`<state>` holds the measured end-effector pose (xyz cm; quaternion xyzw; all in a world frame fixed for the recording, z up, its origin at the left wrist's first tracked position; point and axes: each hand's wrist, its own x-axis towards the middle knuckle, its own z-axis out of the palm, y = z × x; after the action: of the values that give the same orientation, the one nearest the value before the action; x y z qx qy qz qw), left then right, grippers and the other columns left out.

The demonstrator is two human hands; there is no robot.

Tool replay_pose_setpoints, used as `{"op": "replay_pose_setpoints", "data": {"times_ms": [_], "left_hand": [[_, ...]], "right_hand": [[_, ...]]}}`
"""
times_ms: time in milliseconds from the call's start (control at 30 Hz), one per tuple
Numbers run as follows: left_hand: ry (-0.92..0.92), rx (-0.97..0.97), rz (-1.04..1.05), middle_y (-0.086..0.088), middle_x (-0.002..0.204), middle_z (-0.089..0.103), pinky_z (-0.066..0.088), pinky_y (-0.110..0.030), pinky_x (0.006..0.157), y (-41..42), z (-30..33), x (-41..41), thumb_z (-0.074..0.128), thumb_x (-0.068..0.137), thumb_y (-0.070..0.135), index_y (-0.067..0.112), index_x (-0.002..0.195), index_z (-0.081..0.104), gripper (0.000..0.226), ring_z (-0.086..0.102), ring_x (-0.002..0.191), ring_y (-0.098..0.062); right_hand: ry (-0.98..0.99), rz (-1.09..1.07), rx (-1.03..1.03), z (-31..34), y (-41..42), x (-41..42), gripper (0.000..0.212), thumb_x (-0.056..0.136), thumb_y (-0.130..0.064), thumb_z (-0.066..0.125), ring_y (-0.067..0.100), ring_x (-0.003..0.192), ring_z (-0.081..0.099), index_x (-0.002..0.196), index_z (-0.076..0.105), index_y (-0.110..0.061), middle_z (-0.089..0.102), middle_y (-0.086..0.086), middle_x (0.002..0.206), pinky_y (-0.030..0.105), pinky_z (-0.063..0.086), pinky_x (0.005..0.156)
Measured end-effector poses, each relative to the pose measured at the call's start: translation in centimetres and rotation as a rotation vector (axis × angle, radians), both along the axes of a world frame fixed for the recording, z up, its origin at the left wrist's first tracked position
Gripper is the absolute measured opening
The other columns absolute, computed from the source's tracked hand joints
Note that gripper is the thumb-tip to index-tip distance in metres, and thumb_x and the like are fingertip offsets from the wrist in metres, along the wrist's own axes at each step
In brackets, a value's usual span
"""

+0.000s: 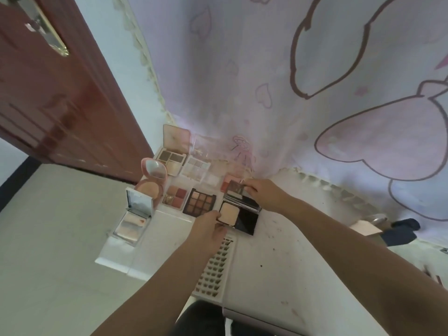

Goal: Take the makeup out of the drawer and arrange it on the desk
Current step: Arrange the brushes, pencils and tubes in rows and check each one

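Reddish-brown wooden door [55,98] with a brass handle plate [46,27] on the left, pale tiled floor [48,238], lavender cartoon-print curtain [291,81] behind a scuffed white desk [278,251].

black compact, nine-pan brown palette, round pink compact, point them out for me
black compact [247,220], head view, on its glossy black base.
nine-pan brown palette [199,201], head view, on the centre pan.
round pink compact [148,189], head view, on the powder pan.

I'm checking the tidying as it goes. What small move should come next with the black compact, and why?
Probably set the black compact down flat beside the dark nine-pan palette and let go. The left hand grips its near edge, the right hand its raised lid, and it already sits at the right end of the front row on the desk.
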<state>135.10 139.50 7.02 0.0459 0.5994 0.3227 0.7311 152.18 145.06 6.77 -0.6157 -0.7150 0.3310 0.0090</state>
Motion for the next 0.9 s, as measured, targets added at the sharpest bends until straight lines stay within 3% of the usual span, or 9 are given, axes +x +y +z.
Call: {"op": "replay_pose_setpoints", "data": {"times_ms": [200,333,400,467,533,633,700,800,900], "left_hand": [[0.006,-0.045,0.015,-0.013,0.088,0.047,0.048,-0.031,0.068,0.5,1.5,0.0,0.042,0.094,-0.001,0.000,0.086,0.047,0.010,0.052,0.078,-0.025],[-0.029,-0.020,0.049,-0.018,0.120,0.050,0.051,-0.037,0.084,0.3,2.0,0.1,0.041,0.095,0.000,0.001,0.084,0.047,0.013,0.057,0.096,-0.033],[0.046,0.022,-0.025,-0.018,0.109,0.051,0.048,-0.033,0.080,-0.2,1.7,0.3,0.041,0.095,0.000,-0.008,0.099,0.051,0.014,0.055,0.086,-0.027],[0.175,0.173,-0.215,-0.025,0.104,0.050,0.040,-0.040,0.089,-1.2,1.1,1.7,0.039,0.094,-0.001,-0.015,0.125,0.041,0.034,0.046,0.084,-0.027],[0.222,0.311,-0.405,-0.023,0.121,0.047,0.033,-0.047,0.104,-3.4,1.3,4.5,0.039,0.092,0.000,-0.007,0.137,0.034,0.045,0.045,0.103,-0.029],[0.101,0.336,-0.573,-0.012,0.136,0.044,0.032,-0.042,0.110,-6.2,1.4,10.1,0.041,0.095,0.006,0.013,0.140,0.034,0.046,0.043,0.126,-0.028],[0.032,0.302,-0.679,-0.008,0.120,0.052,0.039,-0.032,0.101,-6.8,1.4,14.1,0.044,0.095,0.007,0.012,0.133,0.042,0.038,0.050,0.112,-0.022],[-0.119,0.070,-0.624,-0.013,0.091,0.055,0.046,-0.032,0.079,-6.6,1.8,19.3,0.044,0.097,0.011,0.004,0.104,0.050,0.011,0.055,0.081,-0.022],[-0.249,-0.077,-0.489,-0.023,0.096,0.056,0.048,-0.036,0.078,-6.3,1.3,22.6,0.042,0.100,0.021,-0.001,0.096,0.046,0.023,0.057,0.078,-0.030]], "right_hand": [[-0.035,0.008,0.037,-1.0,0.0,-0.9,0.029,0.102,-0.021,0.035,0.024,0.102,0.054,0.116,0.058,-0.009,0.057,0.010,0.113,0.022,0.030,0.075],[0.010,-0.046,0.041,0.3,-0.7,-0.8,0.033,0.099,-0.030,0.042,0.024,0.103,0.057,0.129,0.052,-0.019,0.061,0.007,0.115,0.033,0.044,0.088],[0.036,-0.104,0.064,1.8,-1.5,0.7,0.035,0.098,-0.032,0.044,0.021,0.102,0.057,0.131,0.050,-0.019,0.061,0.006,0.117,0.035,0.048,0.089],[0.008,-0.132,0.108,3.3,-2.8,3.3,0.032,0.098,-0.028,0.044,0.018,0.102,0.057,0.127,0.054,-0.018,0.061,0.003,0.119,0.031,0.047,0.088],[-0.081,-0.154,0.135,4.9,-4.6,6.9,0.030,0.098,-0.025,0.043,0.015,0.104,0.057,0.124,0.057,-0.018,0.061,0.001,0.120,0.028,0.044,0.091],[-0.280,-0.203,0.111,6.9,-7.9,12.7,0.031,0.098,-0.026,0.042,0.018,0.110,0.055,0.126,0.055,-0.018,0.058,0.002,0.124,0.028,0.040,0.094],[-0.419,-0.216,0.063,7.6,-9.8,15.7,0.035,0.098,-0.031,0.044,0.020,0.115,0.052,0.129,0.052,-0.020,0.055,0.002,0.127,0.031,0.040,0.097],[-0.597,-0.130,0.034,6.6,-12.2,17.9,0.035,0.095,-0.037,0.047,0.021,0.116,0.051,0.127,0.052,-0.022,0.056,0.001,0.125,0.034,0.041,0.096],[-0.678,-0.022,0.156,4.9,-13.4,18.2,0.026,0.096,-0.029,0.043,0.023,0.108,0.055,0.113,0.060,-0.020,0.062,0.001,0.113,0.037,0.042,0.092]]}}
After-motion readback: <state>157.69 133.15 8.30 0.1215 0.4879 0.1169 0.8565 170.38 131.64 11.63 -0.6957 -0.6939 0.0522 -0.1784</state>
